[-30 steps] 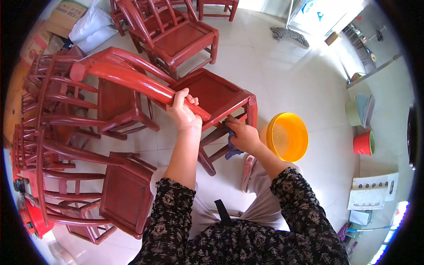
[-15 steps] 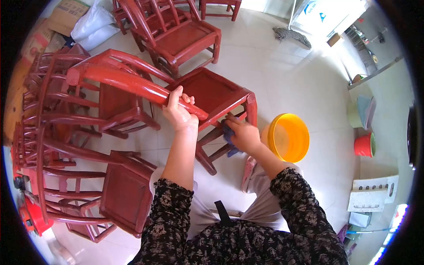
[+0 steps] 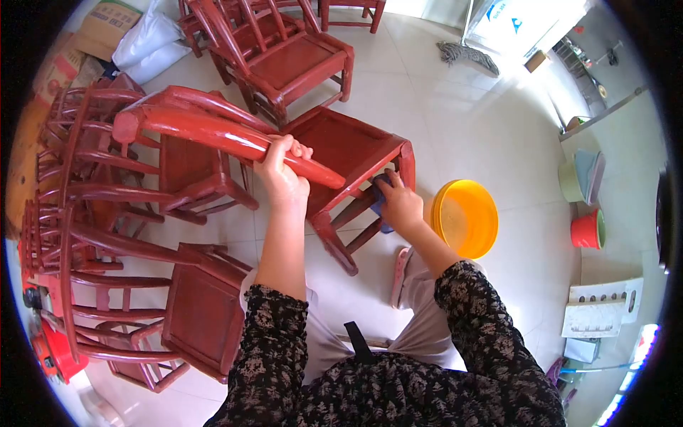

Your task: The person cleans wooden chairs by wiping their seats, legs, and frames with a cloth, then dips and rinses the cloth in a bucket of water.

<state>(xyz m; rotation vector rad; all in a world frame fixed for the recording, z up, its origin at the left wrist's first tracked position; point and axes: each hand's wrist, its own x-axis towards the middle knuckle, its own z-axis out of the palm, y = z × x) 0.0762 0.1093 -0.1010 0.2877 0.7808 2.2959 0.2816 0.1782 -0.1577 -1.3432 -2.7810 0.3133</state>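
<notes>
A tilted red wooden chair (image 3: 348, 146) is in front of me, its seat toward the right and its thick upper rail reaching left. My left hand (image 3: 283, 171) is wrapped round that rail near its right end. My right hand (image 3: 400, 202) is closed on a dark blue cloth (image 3: 382, 193) and presses it to the frame below the seat, beside a front leg. Part of the cloth is hidden by the fingers. A yellow bucket (image 3: 466, 219) is just right of my right hand.
Several red chairs (image 3: 203, 313) crowd the left side, and another chair (image 3: 295, 64) stands behind. A mop head (image 3: 467, 57) lies at the back right. A red bucket (image 3: 588, 230) and a white rack (image 3: 594, 320) are along the right wall.
My right hand and the cloth have moved right and slightly up along the chair frame. The chair has turned a little, its lower leg shifting right. My left hand has slid slightly left.
</notes>
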